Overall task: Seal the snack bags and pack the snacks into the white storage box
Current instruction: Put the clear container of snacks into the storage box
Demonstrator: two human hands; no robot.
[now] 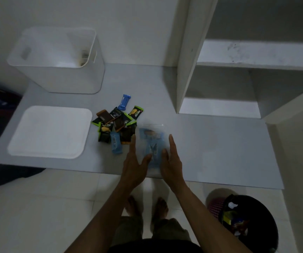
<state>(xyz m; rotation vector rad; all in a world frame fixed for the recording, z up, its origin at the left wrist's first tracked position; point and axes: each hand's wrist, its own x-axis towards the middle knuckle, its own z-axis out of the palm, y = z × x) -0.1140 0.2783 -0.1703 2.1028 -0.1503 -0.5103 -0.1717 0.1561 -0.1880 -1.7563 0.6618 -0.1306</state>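
A clear snack bag with blue-wrapped snacks inside lies flat on the grey mat. My left hand rests at its left edge and my right hand at its right edge, both with fingers straight and apart, flanking the bag. To the left lies a pile of loose wrapped snacks in black, brown, green and blue. The white storage box stands uncovered at the back left. Its white lid lies flat in front of it.
A white shelf unit rises at the right of the mat. On the tiled floor at the lower right stands a black bin holding wrappers. My bare feet stand on the tiles just below the mat's front edge.
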